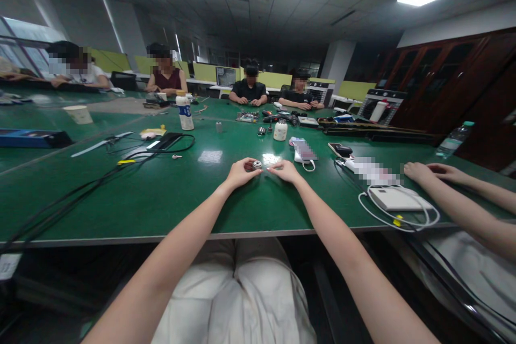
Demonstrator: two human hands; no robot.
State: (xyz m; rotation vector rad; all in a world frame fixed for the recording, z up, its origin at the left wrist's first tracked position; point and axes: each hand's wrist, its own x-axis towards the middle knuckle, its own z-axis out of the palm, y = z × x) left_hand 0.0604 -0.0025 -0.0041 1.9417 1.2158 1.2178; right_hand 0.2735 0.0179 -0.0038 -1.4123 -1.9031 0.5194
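My left hand (243, 172) is closed around a small round metal part (257, 164) with a ringed top, just above the green table (250, 209). Close on its right, my right hand (285, 171) has its thumb and fingers drawn together in a pinch. What sits between those fingertips, if anything, is too small to make out. A slight gap separates the two hands. Beyond them stand a white bottle (280, 130) and some small dark metal pieces (262, 131). A small grey cylinder (219, 127) is further left.
On the left lie black cables (100, 176), a key-like piece (176, 157) and a black flat case (164, 142). A capped drink bottle (185, 112) stands behind. To the right are a phone with a white cable (305, 151), a white power bank (399, 199) and another person's hands (419, 172).
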